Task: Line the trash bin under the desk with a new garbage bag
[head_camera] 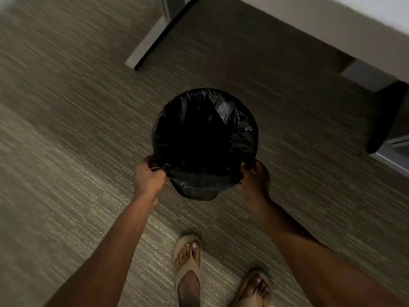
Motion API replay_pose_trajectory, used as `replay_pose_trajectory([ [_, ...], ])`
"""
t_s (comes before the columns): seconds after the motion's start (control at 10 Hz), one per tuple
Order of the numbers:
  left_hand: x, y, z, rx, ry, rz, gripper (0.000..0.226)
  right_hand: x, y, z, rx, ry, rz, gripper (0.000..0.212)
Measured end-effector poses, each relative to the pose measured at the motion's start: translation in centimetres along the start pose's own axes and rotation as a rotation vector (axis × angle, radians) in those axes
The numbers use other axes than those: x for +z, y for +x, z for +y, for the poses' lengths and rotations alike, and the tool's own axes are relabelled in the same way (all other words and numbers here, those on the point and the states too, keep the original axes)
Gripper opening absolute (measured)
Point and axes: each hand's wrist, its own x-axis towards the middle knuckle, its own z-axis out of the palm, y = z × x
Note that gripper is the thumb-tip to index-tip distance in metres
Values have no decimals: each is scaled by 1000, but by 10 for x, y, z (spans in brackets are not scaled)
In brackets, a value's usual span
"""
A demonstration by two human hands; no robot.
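Observation:
A round trash bin [194,191] stands on the carpet in the middle of the view, lined with a black garbage bag [205,134] whose edge is folded over the rim. My left hand [149,176] grips the bagged rim on its near left side. My right hand [256,176] grips the bagged rim on its near right side. The inside of the bin is dark and I cannot see its bottom.
A pale desk [321,23] runs across the top right, with a grey leg foot [150,45] on the carpet ahead and a dark cabinet [389,116] at the right. My two sandalled feet [188,267] stand just behind the bin. Carpet [66,129] spreads to the left.

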Motion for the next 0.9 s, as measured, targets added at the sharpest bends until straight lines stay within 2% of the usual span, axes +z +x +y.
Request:
replay_pose_trajectory([
  [0.1, -15, 38, 20, 48, 13, 54, 35, 41, 12, -32, 7, 12, -32, 30],
  [0.3, -19, 99, 48, 87, 57, 50, 38, 94, 48, -82, -32, 17, -59, 23],
  [0.5, -7, 126, 56, 104, -17, -9, 33, 116, 76, -84, 7, 20, -52, 28],
  [0.7, -6, 130, 60, 142, -18, -22, 31, 119, 82, -88, 8, 9, -115, 36],
  [0.8, -9, 123, 64, 121, 86, -48, 35, 114, 78, -98, 5, -134, -154, 47],
  [0.9, -8, 117, 74, 106, 210, 75, 58, 102, 67, -111, -36, -258, -194, 78],
])
